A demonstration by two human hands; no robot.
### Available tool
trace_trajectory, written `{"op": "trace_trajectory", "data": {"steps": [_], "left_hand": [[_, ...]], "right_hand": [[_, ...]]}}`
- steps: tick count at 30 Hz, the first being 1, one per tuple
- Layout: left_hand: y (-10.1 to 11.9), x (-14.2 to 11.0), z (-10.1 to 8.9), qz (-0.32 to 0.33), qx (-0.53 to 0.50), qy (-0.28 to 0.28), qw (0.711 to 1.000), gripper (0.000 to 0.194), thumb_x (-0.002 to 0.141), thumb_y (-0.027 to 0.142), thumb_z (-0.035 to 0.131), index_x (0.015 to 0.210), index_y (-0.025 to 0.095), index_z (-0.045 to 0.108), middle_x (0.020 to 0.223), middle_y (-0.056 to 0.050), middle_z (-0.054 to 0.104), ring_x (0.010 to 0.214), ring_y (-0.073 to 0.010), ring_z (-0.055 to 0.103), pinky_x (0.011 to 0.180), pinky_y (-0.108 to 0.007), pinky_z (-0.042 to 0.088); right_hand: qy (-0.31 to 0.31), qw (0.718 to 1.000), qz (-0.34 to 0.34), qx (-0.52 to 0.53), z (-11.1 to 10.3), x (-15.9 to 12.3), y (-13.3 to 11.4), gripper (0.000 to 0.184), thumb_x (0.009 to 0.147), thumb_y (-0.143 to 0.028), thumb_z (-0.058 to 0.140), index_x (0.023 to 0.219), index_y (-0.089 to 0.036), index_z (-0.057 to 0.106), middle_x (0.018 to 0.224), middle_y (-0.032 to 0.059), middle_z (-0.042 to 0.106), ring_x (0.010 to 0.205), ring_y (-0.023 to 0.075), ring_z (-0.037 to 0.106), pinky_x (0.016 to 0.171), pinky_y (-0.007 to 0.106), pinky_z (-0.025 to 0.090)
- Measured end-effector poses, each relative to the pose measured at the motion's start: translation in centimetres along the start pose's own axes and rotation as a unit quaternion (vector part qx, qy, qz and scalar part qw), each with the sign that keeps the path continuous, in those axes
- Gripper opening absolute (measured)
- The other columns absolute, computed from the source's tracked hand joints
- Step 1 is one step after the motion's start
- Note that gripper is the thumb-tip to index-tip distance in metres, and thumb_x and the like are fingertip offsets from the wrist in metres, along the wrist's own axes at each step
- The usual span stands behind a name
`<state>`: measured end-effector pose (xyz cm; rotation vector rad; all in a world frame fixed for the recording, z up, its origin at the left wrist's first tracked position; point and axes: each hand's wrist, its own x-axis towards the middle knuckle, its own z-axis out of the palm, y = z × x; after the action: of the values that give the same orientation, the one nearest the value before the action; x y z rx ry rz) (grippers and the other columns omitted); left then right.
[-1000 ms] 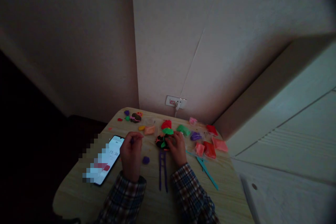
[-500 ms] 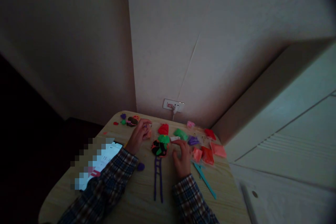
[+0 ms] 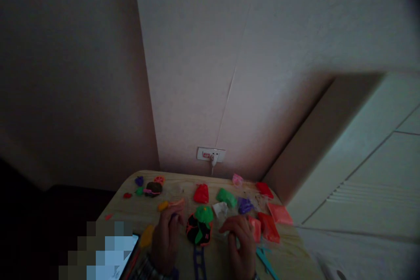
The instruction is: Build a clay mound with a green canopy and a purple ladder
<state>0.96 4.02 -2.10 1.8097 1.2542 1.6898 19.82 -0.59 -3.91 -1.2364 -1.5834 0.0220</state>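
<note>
My left hand (image 3: 166,241) is closed, fingertips pinched round what looks like a small bit of purple clay (image 3: 176,216). Just to its right lies a flat black clay piece (image 3: 204,232) with an orange edge, topped by a green clay cap (image 3: 204,214) and crossed by a green strip. A purple clay ladder (image 3: 198,259) runs from it toward me, its lower end out of view. On the other side, my right hand (image 3: 242,241) hovers beside the crumpled white scrap (image 3: 220,209) with curved fingers apart from the thumb, and I see nothing held there.
Bags of red (image 3: 201,193), green (image 3: 226,197) and purple clay (image 3: 244,205) lie at the back and right. A turquoise plastic tool (image 3: 266,263) is by my right wrist. A phone (image 3: 126,253) lies left. Behind the table is a wall socket (image 3: 211,154) with a plug.
My view has tilted up, so the table sits lower in the picture. My left hand has come back toward me, nearer the black piece, with the purple bit at its fingertips.
</note>
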Motion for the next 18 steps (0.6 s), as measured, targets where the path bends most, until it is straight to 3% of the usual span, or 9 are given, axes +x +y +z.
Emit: {"op": "trace_trajectory", "data": {"steps": [3,9,13,18], "left_hand": [[0.1,0.4,-0.3,0.022,-0.004,0.002,1.000,0.009,0.089,0.020,0.042,0.091,0.020,0.051,0.066,0.002,0.061,0.060,-0.0125,0.061,0.060,-0.020,0.052],[-0.6,0.3,-0.8,-0.001,-0.028,0.005,1.000,0.008,0.086,0.019,0.047,0.088,0.019,0.054,0.079,-0.001,0.068,0.074,-0.0151,0.067,0.067,-0.022,0.054],[-1.0,0.5,-1.5,0.058,0.003,-0.026,0.998,0.004,0.083,0.016,0.053,0.084,0.018,0.056,0.075,0.000,0.070,0.066,-0.0147,0.067,0.060,-0.021,0.054],[0.7,1.5,-1.8,0.152,0.076,-0.035,0.985,0.013,0.085,0.021,0.054,0.073,0.018,0.058,0.062,0.002,0.067,0.051,-0.0113,0.064,0.047,-0.017,0.048]], "right_hand": [[0.005,1.000,-0.010,-0.012,-0.1,0.2,0.2,0.021,0.082,-0.010,0.041,0.073,-0.021,0.057,0.076,-0.0003,0.056,0.077,0.0168,0.051,0.073,0.030,0.029],[0.019,0.999,0.018,-0.027,0.0,0.6,-0.4,0.023,0.084,-0.010,0.041,0.072,-0.021,0.056,0.077,0.0000,0.055,0.077,0.0167,0.049,0.073,0.030,0.028],[0.021,0.999,0.019,-0.018,0.3,0.6,-0.5,0.024,0.084,-0.009,0.040,0.070,-0.020,0.056,0.076,0.0003,0.055,0.077,0.0169,0.050,0.074,0.031,0.028],[0.042,0.999,0.026,-0.014,0.0,0.4,-0.3,0.025,0.085,-0.011,0.042,0.069,-0.021,0.058,0.075,0.0003,0.057,0.077,0.0174,0.050,0.073,0.031,0.029]]}}
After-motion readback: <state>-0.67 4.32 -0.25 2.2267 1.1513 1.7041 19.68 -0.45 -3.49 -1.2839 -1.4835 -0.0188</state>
